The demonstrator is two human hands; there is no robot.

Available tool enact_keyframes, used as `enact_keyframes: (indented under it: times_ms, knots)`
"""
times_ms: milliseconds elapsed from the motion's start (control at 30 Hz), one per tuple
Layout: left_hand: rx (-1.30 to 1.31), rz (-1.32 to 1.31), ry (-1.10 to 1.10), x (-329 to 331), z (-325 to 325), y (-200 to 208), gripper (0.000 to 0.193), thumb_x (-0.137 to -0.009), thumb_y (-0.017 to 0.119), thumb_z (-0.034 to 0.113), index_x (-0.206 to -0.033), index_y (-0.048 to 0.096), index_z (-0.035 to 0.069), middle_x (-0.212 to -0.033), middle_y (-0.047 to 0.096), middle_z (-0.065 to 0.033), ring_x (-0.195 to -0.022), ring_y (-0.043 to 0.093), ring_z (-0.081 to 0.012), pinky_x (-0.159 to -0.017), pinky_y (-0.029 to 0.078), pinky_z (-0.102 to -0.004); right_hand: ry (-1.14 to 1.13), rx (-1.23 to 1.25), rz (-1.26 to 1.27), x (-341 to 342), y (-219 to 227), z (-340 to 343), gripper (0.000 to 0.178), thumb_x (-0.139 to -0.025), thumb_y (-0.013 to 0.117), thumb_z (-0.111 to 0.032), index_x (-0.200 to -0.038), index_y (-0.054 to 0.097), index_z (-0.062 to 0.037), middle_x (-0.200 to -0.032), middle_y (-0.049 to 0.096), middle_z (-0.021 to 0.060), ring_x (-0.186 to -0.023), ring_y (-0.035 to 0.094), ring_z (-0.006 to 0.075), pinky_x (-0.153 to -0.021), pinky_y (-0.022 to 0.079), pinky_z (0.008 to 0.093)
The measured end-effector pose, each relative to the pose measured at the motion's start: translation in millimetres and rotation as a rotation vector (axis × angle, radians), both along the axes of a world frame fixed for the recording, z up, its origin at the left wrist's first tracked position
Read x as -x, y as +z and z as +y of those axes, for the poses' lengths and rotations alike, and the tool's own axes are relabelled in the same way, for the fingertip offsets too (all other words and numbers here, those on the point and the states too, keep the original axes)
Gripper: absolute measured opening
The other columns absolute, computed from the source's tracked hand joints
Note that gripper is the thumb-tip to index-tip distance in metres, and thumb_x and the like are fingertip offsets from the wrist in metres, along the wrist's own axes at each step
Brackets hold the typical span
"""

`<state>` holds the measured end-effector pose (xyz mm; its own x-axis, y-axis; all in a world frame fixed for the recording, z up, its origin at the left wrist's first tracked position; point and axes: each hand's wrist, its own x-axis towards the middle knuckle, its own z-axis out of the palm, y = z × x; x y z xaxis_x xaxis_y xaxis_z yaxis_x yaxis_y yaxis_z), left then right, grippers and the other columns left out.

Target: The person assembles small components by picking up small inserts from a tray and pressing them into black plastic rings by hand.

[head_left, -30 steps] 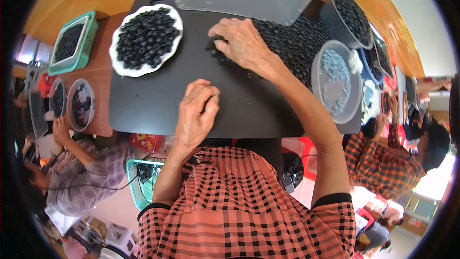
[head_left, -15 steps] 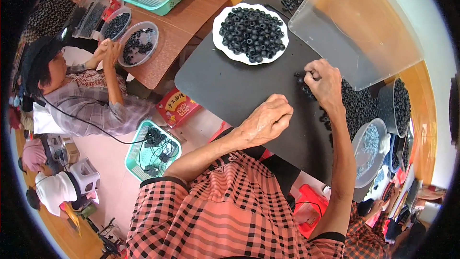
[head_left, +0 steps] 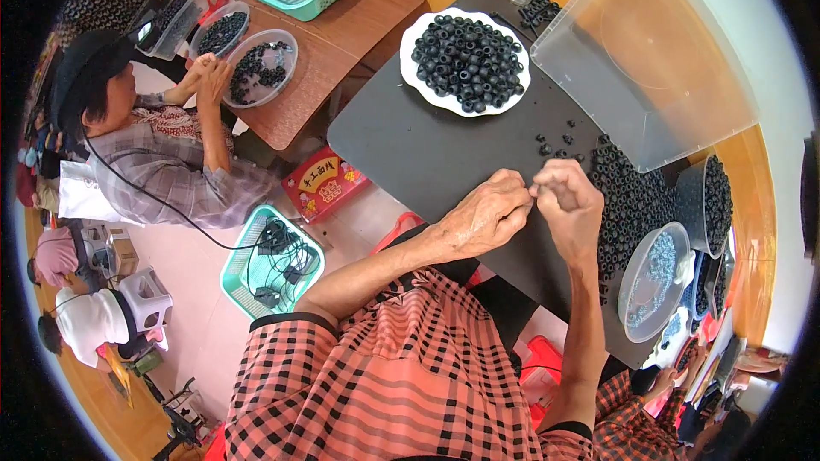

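Observation:
My left hand [head_left: 487, 214] is closed over the dark tabletop [head_left: 384, 137], thumb and fingers pressed together. Whatever it pinches is hidden. Close beside it, nearly touching at the fingertips, my right hand [head_left: 568, 203] is curled shut too, its contents too small or covered to make out. Just beyond the right hand lie a few loose black bead-like parts [head_left: 545, 147], at the edge of a broad spread of the same black parts [head_left: 628, 205]. Farther off stands a white scalloped plate [head_left: 412, 77] heaped with round black pieces that have holes [head_left: 470, 64].
A see-through plastic bin [head_left: 641, 60] rests at the back right. On the right are a tub of black parts [head_left: 705, 205] and a see-through tub with small blue pieces [head_left: 653, 282]. A co-worker [head_left: 162, 145] sits left at a brown table [head_left: 299, 111]. A green basket [head_left: 273, 265] holds cables.
My right hand has come back from the loose black parts toward me and leftward, to my left hand's fingertips. The left hand stays nearly in place. The view has shifted slightly.

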<state>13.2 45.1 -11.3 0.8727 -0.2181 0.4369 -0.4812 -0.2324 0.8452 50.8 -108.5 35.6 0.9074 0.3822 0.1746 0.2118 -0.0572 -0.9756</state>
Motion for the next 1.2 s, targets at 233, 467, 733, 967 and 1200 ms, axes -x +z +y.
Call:
enact_keyframes:
  times_ms: [233,467,733,967,1200]
  knots:
    - [-0.023,0.005,-0.017,0.6,-0.5,-4.5,0.012,-0.086,0.054,0.005,-0.087,0.058,-0.006,-0.083,0.055,-0.0164,-0.092,0.054,-0.0335,-0.089,0.044,-0.042,-0.195,0.011,-0.097,38.4,-23.1,-14.8,0.02,-0.082,0.056,0.017,-0.095,0.061,0.0028,-0.103,0.055,0.0056,-0.084,0.059,0.0109,-0.069,0.047,0.0219]
    - [0.071,-0.086,0.059,2.2,-5.7,-6.6,0.012,-0.083,0.053,0.004,-0.073,0.05,-0.002,-0.073,0.046,-0.0144,-0.078,0.047,-0.0312,-0.075,0.041,-0.0418,-0.323,-0.033,-0.008,56.4,-39.6,-21.1,0.019,-0.086,0.055,0.013,-0.101,0.062,0.0035,-0.107,0.059,0.0097,-0.087,0.062,0.0132,-0.074,0.052,0.0235]
    - [0.054,-0.071,0.063,1.0,-4.7,-6.3,0.014,-0.084,0.053,0.005,-0.072,0.05,-0.002,-0.072,0.045,-0.014,-0.079,0.047,-0.0313,-0.075,0.042,-0.0412,-0.321,0.021,-0.069,55.8,-36.7,-17.9,0.02,-0.086,0.054,0.014,-0.101,0.063,0.0042,-0.108,0.058,0.0098,-0.087,0.061,0.0117,-0.075,0.05,0.0224]
    - [-0.03,0.014,0.005,1.2,0.7,-1.8,0.011,-0.087,0.054,0.007,-0.086,0.057,-0.004,-0.081,0.055,-0.0151,-0.09,0.055,-0.0317,-0.092,0.043,-0.0417,-0.311,0.01,-0.048,56.0,-39.3,-19.0,0.022,-0.087,0.054,0.014,-0.104,0.062,0.0034,-0.109,0.059,0.0096,-0.087,0.062,0.0126,-0.076,0.05,0.0222]
    - [0.01,0.031,0.028,5.2,3.1,-0.9,0.011,-0.088,0.054,0.006,-0.091,0.058,-0.005,-0.086,0.058,-0.0136,-0.084,0.057,-0.0269,-0.084,0.047,-0.0386,-0.329,-0.012,-0.011,59.0,-42.1,-18.7,0.022,-0.088,0.053,0.013,-0.105,0.061,0.003,-0.108,0.06,0.0081,-0.087,0.064,0.0131,-0.076,0.052,0.0222]
